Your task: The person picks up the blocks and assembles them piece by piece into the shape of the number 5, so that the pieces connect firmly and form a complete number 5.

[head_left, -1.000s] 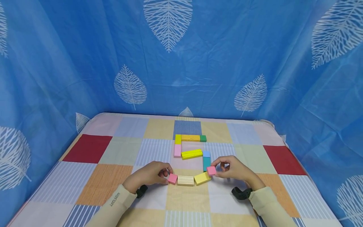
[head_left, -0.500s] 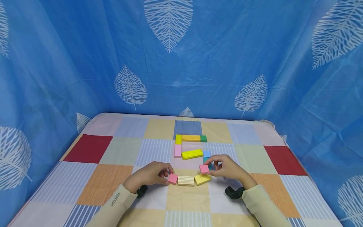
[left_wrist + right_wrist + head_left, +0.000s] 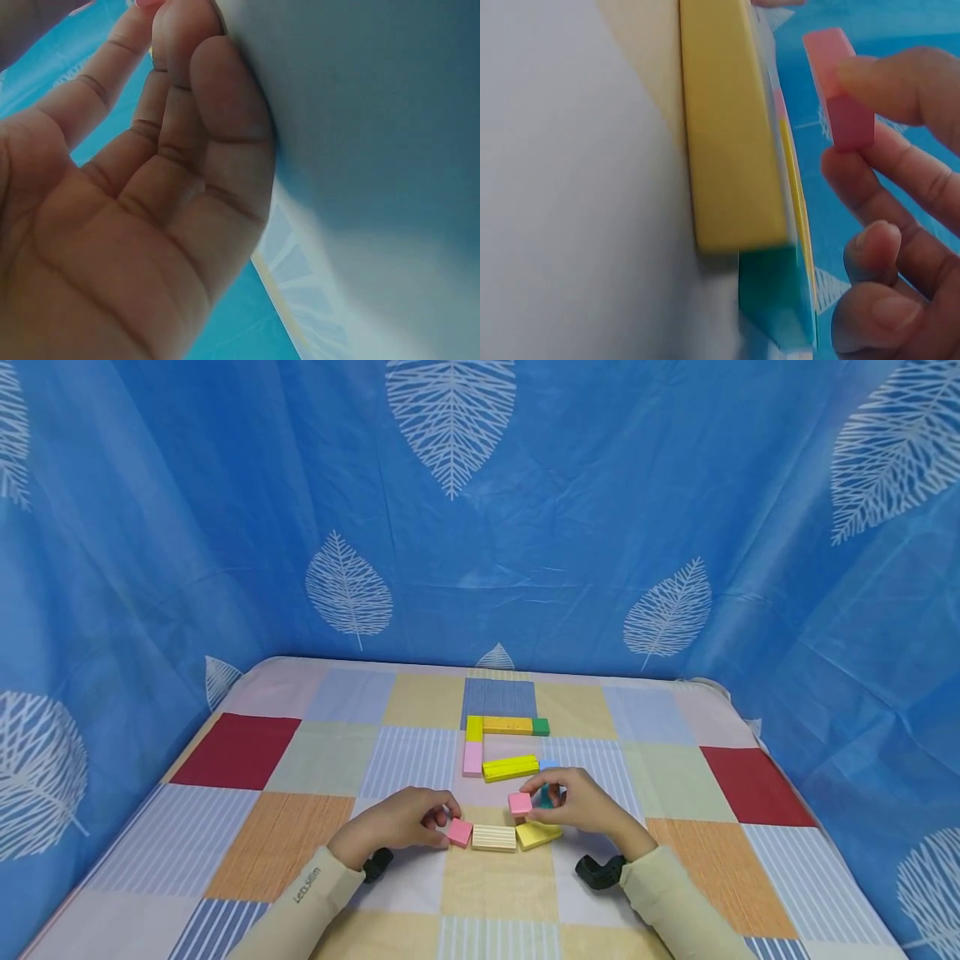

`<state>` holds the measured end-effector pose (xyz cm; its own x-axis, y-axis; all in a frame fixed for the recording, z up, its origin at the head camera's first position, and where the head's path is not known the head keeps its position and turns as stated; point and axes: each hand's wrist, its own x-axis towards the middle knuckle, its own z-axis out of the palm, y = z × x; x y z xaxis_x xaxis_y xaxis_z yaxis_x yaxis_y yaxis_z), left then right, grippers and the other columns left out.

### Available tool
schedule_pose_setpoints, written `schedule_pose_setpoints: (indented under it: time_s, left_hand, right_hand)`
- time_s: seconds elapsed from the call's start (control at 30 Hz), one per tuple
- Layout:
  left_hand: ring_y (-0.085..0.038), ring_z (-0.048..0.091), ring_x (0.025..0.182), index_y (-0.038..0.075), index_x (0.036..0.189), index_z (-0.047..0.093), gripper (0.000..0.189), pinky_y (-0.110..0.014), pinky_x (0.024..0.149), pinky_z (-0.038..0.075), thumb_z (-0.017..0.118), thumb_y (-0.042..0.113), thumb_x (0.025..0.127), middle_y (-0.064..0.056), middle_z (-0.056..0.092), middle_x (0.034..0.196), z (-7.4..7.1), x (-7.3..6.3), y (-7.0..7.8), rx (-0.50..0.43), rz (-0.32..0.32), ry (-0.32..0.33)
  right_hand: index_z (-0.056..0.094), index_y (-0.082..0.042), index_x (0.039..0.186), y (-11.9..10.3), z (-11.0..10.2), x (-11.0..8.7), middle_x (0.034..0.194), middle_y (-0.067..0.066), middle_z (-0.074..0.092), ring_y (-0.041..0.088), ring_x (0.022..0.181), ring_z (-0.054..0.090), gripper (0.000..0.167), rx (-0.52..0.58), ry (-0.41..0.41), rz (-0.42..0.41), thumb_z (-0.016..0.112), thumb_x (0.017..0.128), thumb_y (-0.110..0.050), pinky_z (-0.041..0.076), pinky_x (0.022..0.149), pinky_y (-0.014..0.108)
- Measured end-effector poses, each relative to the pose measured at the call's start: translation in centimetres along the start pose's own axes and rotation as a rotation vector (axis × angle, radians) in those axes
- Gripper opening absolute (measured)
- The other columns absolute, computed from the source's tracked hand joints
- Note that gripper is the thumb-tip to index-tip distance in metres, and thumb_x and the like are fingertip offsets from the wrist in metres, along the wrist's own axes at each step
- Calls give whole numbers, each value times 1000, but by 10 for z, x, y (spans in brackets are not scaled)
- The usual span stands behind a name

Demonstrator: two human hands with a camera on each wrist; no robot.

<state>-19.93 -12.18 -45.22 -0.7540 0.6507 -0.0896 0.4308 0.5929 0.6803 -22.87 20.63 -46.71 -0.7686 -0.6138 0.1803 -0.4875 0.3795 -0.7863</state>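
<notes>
My left hand (image 3: pixel 405 820) pinches a pink block (image 3: pixel 460 832) on the table, at the left end of a short row. Beside that block lie a cream ridged block (image 3: pixel 493 838) and a tilted pale yellow block (image 3: pixel 538 835). Between thumb and fingers, my right hand (image 3: pixel 581 802) holds a second pink block (image 3: pixel 519 804), raised over the gap behind the row. The right wrist view shows this pink block (image 3: pixel 840 90) in the air, apart from the yellow block (image 3: pixel 731 127). Behind the right hand, a teal block (image 3: pixel 547 797) and a blue block (image 3: pixel 549 764) are partly hidden.
Farther back, a bright yellow ridged block (image 3: pixel 511 768), a lilac block (image 3: pixel 472 759), a yellow block (image 3: pixel 474 728), an orange block (image 3: pixel 507 725) and a green block (image 3: pixel 541 727) form an angular outline. A patchwork cloth (image 3: pixel 322 760) covers the table; a blue leaf-patterned curtain (image 3: pixel 555 568) surrounds it.
My right hand has moved left with its pink block, from above the yellow block's right end to behind the row's middle. The left hand stays at its pink block.
</notes>
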Motion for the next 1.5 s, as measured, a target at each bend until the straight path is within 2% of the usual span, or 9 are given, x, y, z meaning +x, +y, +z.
schedule_pose_setpoints:
  time_s: [0.37, 0.67, 1.0, 1.1, 1.2, 1.33, 1.5]
  left_hand:
    - [-4, 47, 73, 11, 111, 69, 27, -26, 74, 44, 87, 6, 91, 7, 55, 86, 0, 1, -1, -2, -11, -2]
    - [-4, 47, 73, 11, 111, 70, 26, -27, 73, 44, 86, 5, 92, 7, 56, 86, -1, 0, -2, -1, -9, -3]
    - [-4, 47, 74, 10, 111, 69, 25, -26, 74, 44, 85, 5, 92, 6, 56, 86, -3, -1, 1, -8, 6, -3]
    - [-4, 47, 74, 10, 111, 69, 25, -26, 74, 44, 85, 5, 93, 6, 56, 85, -2, -1, 1, -8, 7, -3]
    - [-4, 47, 74, 10, 111, 69, 25, -26, 74, 43, 85, 5, 92, 6, 55, 85, -2, 0, 0, -7, 8, -2]
    - [-5, 47, 74, 10, 111, 70, 25, -26, 73, 43, 85, 4, 92, 6, 56, 85, -2, 0, 1, -10, -8, -3]
    - [-6, 48, 75, 10, 111, 70, 26, -27, 73, 44, 86, 4, 92, 6, 56, 86, -2, 0, 1, -11, -24, -4]
  right_hand:
    - [80, -4, 114, -13, 13, 13, 99, 2, 74, 7, 66, 46, 26, -66, -7, 92, 87, 90, -9, 41, 64, 25]
    - [81, -3, 114, -21, 28, 27, 102, 5, 78, 7, 64, 45, 27, -128, -2, 136, 88, 89, -11, 38, 61, 23]
    - [83, -8, 115, -29, 41, 38, 104, 1, 79, 11, 72, 50, 28, -203, -4, 176, 88, 89, -15, 44, 67, 26]
    - [84, -9, 115, -33, 44, 41, 108, 1, 79, 13, 81, 58, 27, -234, -14, 189, 89, 89, -15, 49, 75, 29]
    - [84, -8, 114, -35, 47, 41, 112, 3, 79, 18, 94, 64, 26, -263, -19, 188, 89, 89, -15, 55, 86, 39]
    - [85, -8, 112, -36, 48, 42, 112, 3, 79, 25, 104, 67, 26, -302, -17, 194, 90, 89, -16, 55, 97, 52]
    - [84, -7, 115, -37, 47, 42, 115, 5, 79, 27, 107, 67, 28, -312, -36, 197, 90, 89, -17, 53, 101, 55]
